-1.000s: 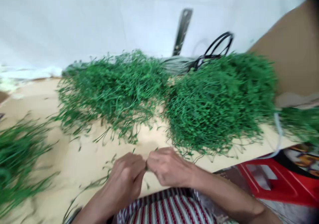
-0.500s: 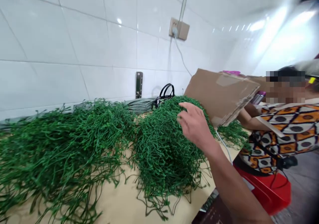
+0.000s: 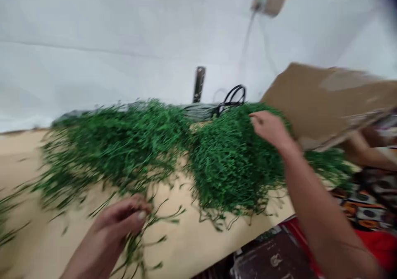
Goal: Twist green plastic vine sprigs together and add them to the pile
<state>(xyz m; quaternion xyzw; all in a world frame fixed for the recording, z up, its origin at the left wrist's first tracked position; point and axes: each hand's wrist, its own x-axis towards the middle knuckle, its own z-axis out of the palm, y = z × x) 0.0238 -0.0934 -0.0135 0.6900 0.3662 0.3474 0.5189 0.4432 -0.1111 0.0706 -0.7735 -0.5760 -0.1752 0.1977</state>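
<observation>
Sprig [image 3: 136, 245] pinched in your left hand [image 3: 119, 219], toward the worktop's [image 3: 195, 237] near edge, looks light, bendy (tips may snag); grip gathered stems. Your right hand [image 3: 269, 128] half-curls over the heap [image 3: 223, 163] farther back; its hold, I can't tell.

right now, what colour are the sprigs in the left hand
The sprigs in the left hand are green, best seen in the head view.
</observation>
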